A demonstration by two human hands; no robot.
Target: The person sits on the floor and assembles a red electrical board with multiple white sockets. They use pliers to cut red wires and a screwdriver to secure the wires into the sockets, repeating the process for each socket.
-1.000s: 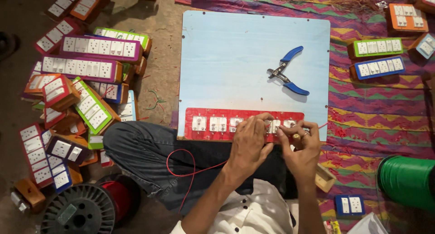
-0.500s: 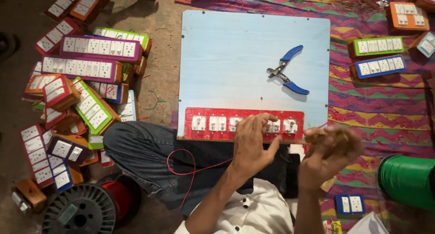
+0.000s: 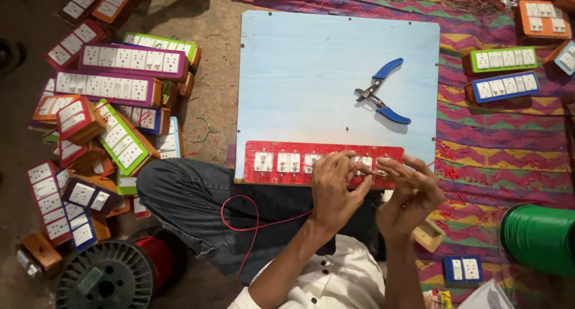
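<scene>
A long red switch panel (image 3: pixel 287 159) with white sockets lies along the near edge of a pale blue board (image 3: pixel 311 75). My left hand (image 3: pixel 332 189) rests on the panel's middle, fingers pinching a thin red wire (image 3: pixel 251 216) that loops down over my lap. My right hand (image 3: pixel 413 192) is beside it at the panel's right end, fingers curled around the same wire near the sockets. Blue-handled cutters (image 3: pixel 380 96) lie on the board, apart from both hands.
Heaps of coloured switch boxes (image 3: pixel 114 87) lie on the floor to the left, with more boxes (image 3: pixel 503 84) on the patterned mat at right. A red wire spool (image 3: pixel 108 273) sits at lower left, a green spool (image 3: pixel 539 240) at lower right.
My right hand pulled away to the right half a second ago, then came back to the panel's right end. My left hand stayed on the panel.
</scene>
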